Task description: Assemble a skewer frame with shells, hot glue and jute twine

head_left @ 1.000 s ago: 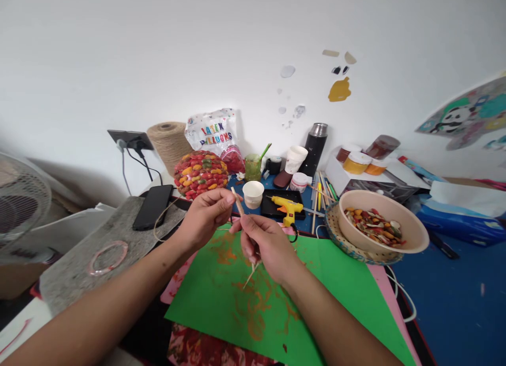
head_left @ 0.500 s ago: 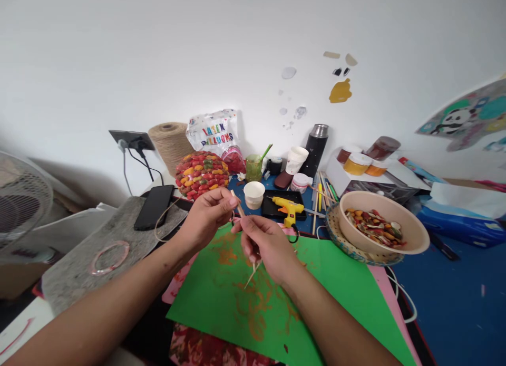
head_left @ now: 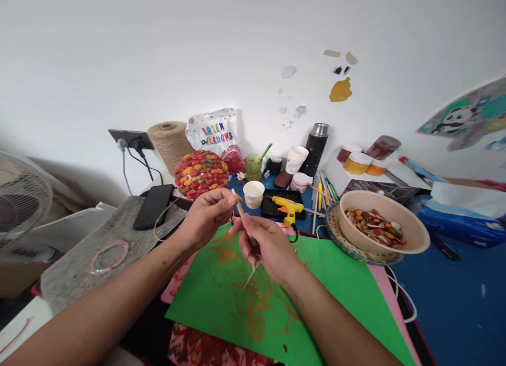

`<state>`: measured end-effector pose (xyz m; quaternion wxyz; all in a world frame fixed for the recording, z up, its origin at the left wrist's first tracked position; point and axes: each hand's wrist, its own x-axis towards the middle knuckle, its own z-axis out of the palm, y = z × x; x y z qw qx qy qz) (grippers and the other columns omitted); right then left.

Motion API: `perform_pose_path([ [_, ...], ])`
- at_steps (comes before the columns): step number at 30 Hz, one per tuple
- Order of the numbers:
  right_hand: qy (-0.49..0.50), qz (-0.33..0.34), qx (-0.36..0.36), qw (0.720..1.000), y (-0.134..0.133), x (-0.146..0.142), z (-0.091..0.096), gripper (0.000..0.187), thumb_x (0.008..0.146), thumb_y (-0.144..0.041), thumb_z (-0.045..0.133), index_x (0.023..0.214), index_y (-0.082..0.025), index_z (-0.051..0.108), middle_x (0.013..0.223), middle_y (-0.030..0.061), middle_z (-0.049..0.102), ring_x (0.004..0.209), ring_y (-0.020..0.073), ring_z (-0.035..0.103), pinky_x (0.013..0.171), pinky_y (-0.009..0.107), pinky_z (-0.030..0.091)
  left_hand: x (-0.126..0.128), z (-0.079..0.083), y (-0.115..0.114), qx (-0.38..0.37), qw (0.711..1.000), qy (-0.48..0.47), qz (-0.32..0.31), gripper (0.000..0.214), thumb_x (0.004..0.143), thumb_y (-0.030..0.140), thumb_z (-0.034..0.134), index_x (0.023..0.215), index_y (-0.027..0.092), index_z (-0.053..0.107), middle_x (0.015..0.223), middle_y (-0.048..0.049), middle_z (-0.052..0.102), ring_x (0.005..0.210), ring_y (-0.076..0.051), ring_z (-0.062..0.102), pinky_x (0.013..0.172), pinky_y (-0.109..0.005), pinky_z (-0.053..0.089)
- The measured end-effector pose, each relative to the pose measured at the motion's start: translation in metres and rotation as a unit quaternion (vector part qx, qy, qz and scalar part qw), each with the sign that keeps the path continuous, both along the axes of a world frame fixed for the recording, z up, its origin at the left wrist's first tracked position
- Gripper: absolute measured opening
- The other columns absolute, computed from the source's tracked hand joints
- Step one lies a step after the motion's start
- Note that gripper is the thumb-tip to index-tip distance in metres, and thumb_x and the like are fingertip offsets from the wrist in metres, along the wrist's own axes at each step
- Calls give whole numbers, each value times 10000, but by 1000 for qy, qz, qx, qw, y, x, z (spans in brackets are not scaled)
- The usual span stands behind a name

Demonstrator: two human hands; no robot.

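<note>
Over the green sheet point(head_left: 348, 281), which is smeared with orange-brown paint, both hands work on a thin tan stick-like piece point(head_left: 239, 203). My left hand point(head_left: 213, 210) pinches its upper end between thumb and fingertips. Lower down, my right hand point(head_left: 269, 242) is closed round the same piece, its thumb lying along it. Pale string-like ends point(head_left: 250, 276) stick out beneath the right hand. Whether the piece is a stick or twisted twine I cannot tell. A thin loop of cord point(head_left: 157, 226) lies left of my left hand.
Behind the hands stand a paper cup point(head_left: 253, 193), a yellow glue gun point(head_left: 288, 208) on a black tray and a ball covered in painted seeds point(head_left: 201, 176). A twine spool point(head_left: 168, 142) is further left. At right sits a bowl point(head_left: 415, 239) of coloured pieces; at left lies a phone point(head_left: 153, 208).
The fingers of my right hand have shifted slightly along the tan piece, and the string ends below have moved a little. My left hand keeps its pinch.
</note>
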<state>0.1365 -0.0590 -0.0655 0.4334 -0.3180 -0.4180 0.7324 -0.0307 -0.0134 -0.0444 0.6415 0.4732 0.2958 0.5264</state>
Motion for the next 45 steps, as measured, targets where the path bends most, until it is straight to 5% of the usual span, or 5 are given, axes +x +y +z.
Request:
perform_pose_path([
  [9, -4, -10, 6, 1000, -1, 0, 3, 517, 877, -695, 730, 843, -180, 718, 485, -78, 523, 365, 65, 382, 388, 230, 187, -1, -1, 1, 9, 1000, 1, 17, 372, 767, 422, 932, 679, 168, 675, 489, 93, 372, 444, -56, 246, 442, -208, 193],
  [15, 28, 11, 9, 999, 0, 1, 2, 534, 911, -695, 698, 818, -169, 722, 439, -87, 466, 357, 71, 367, 405, 245, 203, 0, -1, 1, 7, 1000, 17, 12, 351, 795, 464, 903, 854, 139, 784, 480, 100, 347, 440, -57, 236, 451, -209, 189],
  [33, 9, -35, 0, 999, -1, 0, 6, 512, 848, -683, 766, 852, -172, 728, 502, -70, 526, 377, 64, 399, 405, 235, 181, 3, 2, -2, 13, 999, 18, 33, 344, 788, 452, 908, 732, 161, 733, 486, 93, 346, 447, -59, 226, 449, -221, 162],
  [40, 31, -9, -3, 999, -1, 1, 8, 532, 869, -691, 742, 812, -163, 716, 460, -80, 483, 360, 65, 369, 408, 245, 183, 1, 1, -2, 9, 1000, 19, 1, 344, 842, 457, 864, 923, 127, 811, 490, 100, 339, 442, -59, 225, 453, -214, 179],
  [45, 12, -11, -16, 1000, 0, 1, 5, 561, 865, -722, 724, 850, -162, 721, 501, -66, 529, 367, 70, 398, 399, 246, 172, 1, 3, -1, 10, 1000, 18, 13, 320, 816, 444, 888, 815, 143, 779, 482, 94, 357, 443, -56, 226, 450, -214, 164],
])
